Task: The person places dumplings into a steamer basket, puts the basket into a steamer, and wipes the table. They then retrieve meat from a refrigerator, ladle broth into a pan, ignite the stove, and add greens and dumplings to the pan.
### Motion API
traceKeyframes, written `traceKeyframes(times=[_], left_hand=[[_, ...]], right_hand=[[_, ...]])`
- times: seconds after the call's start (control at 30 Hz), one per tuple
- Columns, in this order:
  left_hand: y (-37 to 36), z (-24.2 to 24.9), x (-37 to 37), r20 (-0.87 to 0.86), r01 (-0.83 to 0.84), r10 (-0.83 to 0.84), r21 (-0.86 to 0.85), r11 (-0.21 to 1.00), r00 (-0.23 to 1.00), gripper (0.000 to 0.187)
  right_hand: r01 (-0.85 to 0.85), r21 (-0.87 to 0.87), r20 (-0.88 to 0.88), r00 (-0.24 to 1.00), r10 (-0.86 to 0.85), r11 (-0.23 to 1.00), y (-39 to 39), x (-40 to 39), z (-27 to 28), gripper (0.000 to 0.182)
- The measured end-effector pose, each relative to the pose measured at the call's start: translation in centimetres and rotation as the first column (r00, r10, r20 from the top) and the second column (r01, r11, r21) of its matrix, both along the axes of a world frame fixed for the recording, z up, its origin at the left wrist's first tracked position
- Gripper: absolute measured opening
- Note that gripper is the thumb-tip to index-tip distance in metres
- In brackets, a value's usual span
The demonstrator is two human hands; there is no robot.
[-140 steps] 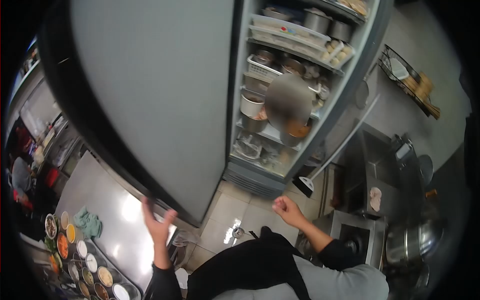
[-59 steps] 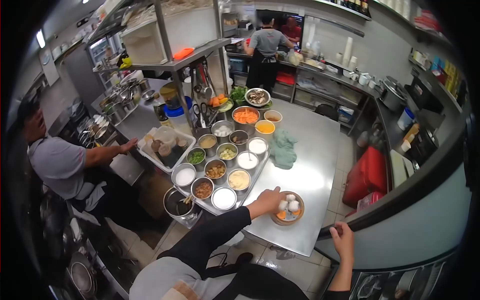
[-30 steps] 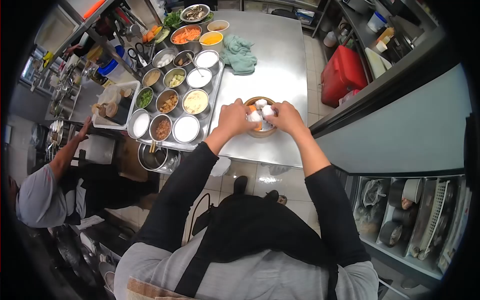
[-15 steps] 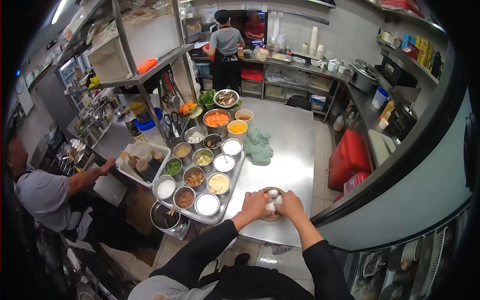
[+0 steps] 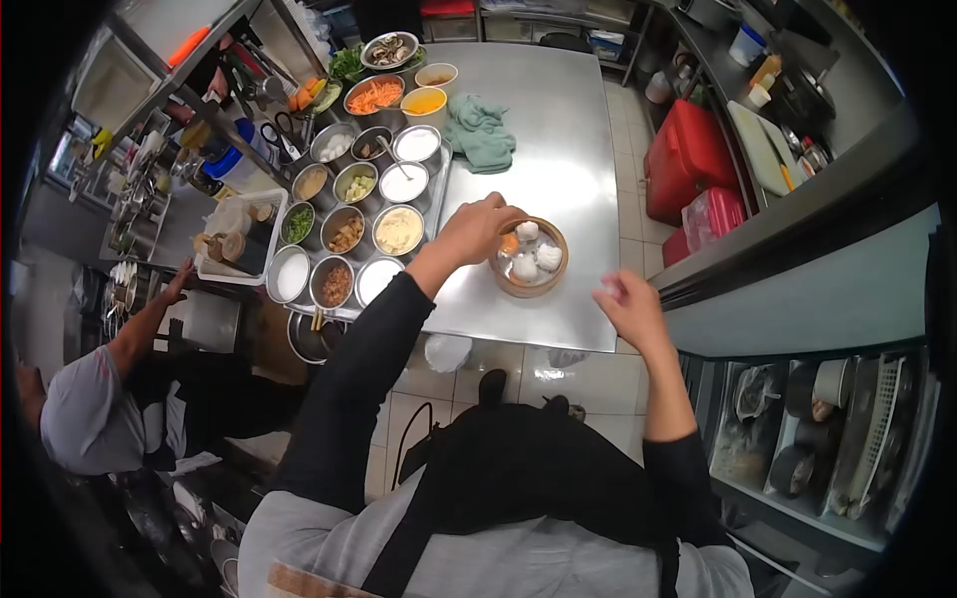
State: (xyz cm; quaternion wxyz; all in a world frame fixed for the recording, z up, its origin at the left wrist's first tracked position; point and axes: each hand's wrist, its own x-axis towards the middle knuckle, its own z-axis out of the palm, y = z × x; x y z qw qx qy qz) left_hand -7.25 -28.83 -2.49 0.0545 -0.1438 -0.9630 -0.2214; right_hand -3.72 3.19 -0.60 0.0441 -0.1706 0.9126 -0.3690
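A round bamboo steamer (image 5: 532, 287) sits near the front edge of the steel table, holding several white dumplings (image 5: 548, 257) and an orange piece (image 5: 509, 243). At its left rim is my left hand (image 5: 477, 231), fingers together and closed on the rim; the fingertips are partly hidden. My right hand (image 5: 633, 307) hovers off the table's right front corner, away from the steamer, with its fingers loosely bent and apart and nothing visible in them. Left of my left arm, a tray (image 5: 435, 189) carries several metal tins, among them one of pale yellow paste (image 5: 399, 229).
A green cloth (image 5: 480, 135) lies on the steel table (image 5: 558, 110) beyond the steamer. Bowls of shredded carrot (image 5: 374, 97) and yellow liquid (image 5: 424, 101) stand behind the tray. A co-worker's arm (image 5: 145, 319) reaches in at left. Red containers (image 5: 688, 159) stand at right.
My right hand has left the steamer and moved right. My left hand remains at its left side. The view has tilted down, and more of the dumplings shows.
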Motion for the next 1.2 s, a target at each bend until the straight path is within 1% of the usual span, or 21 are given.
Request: traceKeyframes(times=[0.07,0.13,0.17,0.2,0.23,0.27,0.33,0.37,0.43,0.47,0.53,0.67,0.73,0.77,0.83,0.97,1.03,1.07,1.13,1.17,1.2], left_hand=[[0.6,0.3,-0.8,0.067,0.132,-0.128,-0.055,0.990,0.989,0.038],[0.9,-1.9,-2.5,-0.034,0.217,-0.233,-0.256,0.942,0.972,0.027],[1.1,-2.7,-3.8,0.030,0.239,-0.244,-0.348,0.906,0.969,0.023],[1.1,-4.3,-4.3,-0.095,0.238,-0.291,-0.367,0.899,0.952,0.026],[1.1,-5.9,-5.6,-0.025,0.263,-0.294,-0.380,0.887,0.956,0.031],[1.3,-4.7,-5.3,-0.068,0.312,-0.361,-0.374,0.873,0.930,0.038],[2.1,-1.1,-4.6,0.031,0.355,-0.379,-0.427,0.832,0.925,0.049],[2.0,-1.4,-4.9,-0.016,0.380,-0.429,-0.436,0.816,0.903,0.043],[2.3,-1.9,-5.4,0.007,0.449,-0.509,-0.483,0.752,0.861,0.033],[2.3,-2.0,-5.3,0.004,0.445,-0.508,-0.488,0.751,0.861,0.033],[2.5,-2.4,-5.3,0.005,0.450,-0.531,-0.539,0.712,0.847,0.026],[2.7,-2.5,-5.2,-0.010,0.409,-0.511,-0.586,0.699,0.859,0.024],[2.5,-1.7,-5.0,0.023,0.396,-0.456,-0.536,0.746,0.890,0.025],[2.5,-1.0,-4.5,0.026,0.398,-0.456,-0.534,0.746,0.889,0.025],[2.1,0.0,-3.6,0.036,0.349,-0.383,-0.496,0.795,0.923,0.027],[1.2,-1.1,-2.4,0.019,0.296,-0.325,-0.464,0.835,0.946,0.031],[0.9,-1.6,-2.2,0.021,0.287,-0.311,-0.450,0.846,0.950,0.034],[0.6,-1.8,-2.2,0.023,0.287,-0.310,-0.450,0.846,0.950,0.034],[0.4,-2.4,-2.2,-0.004,0.303,-0.328,-0.377,0.875,0.945,0.039],[0.4,-2.0,-2.1,0.006,0.318,-0.340,-0.369,0.873,0.941,0.039],[0.1,-1.8,-2.5,0.042,0.294,-0.300,-0.366,0.883,0.953,0.041]], right_hand=[[0.046,0.020,0.150,0.987,-0.049,0.999,3.6,2.2,-1.3,0.029],[0.082,0.060,0.308,0.947,-0.097,0.995,6.9,3.7,-2.2,0.036],[0.148,0.229,0.250,0.946,-0.205,0.962,7.9,4.3,-1.9,0.039],[0.236,0.271,0.240,0.922,-0.303,0.933,9.2,4.7,-2.5,0.042],[0.348,0.224,0.130,0.915,-0.382,0.910,11.2,5.0,-5.0,0.054],[0.412,0.252,0.099,0.889,-0.447,0.876,11.9,5.2,-4.9,0.073],[0.515,0.166,0.137,0.832,-0.537,0.841,11.6,5.7,-2.4,0.084],[0.515,0.152,0.128,0.836,-0.533,0.844,11.6,5.5,-2.4,0.084],[0.541,0.046,0.193,0.820,-0.538,0.840,11.9,5.4,-2.5,0.087],[0.540,0.040,0.191,0.822,-0.537,0.841,11.8,5.3,-2.5,0.087],[0.567,0.041,0.212,0.800,-0.562,0.823,11.5,5.3,-2.4,0.086],[0.570,0.029,0.222,0.797,-0.561,0.821,11.5,4.9,-2.6,0.086],[0.551,-0.053,0.185,0.825,-0.533,0.833,11.7,4.4,-3.4,0.087],[0.551,-0.051,0.189,0.824,-0.534,0.833,11.7,4.3,-3.5,0.087],[0.558,-0.081,0.208,0.820,-0.533,0.826,11.4,3.7,-3.3,0.082],[0.560,-0.061,0.241,0.811,-0.532,0.826,11.3,2.5,-3.2,0.082],[0.565,-0.121,0.241,0.814,-0.528,0.816,11.4,1.5,-3.9,0.084],[0.565,-0.121,0.242,0.814,-0.528,0.816,11.5,0.9,-4.4,0.084],[0.569,-0.128,0.194,0.817,-0.542,0.812,11.7,-0.1,-5.3,0.091],[0.563,-0.088,0.157,0.822,-0.547,0.822,11.4,-0.5,-4.9,0.092],[0.565,-0.037,0.126,0.821,-0.557,0.824,11.4,-1.0,-4.6,0.094]])
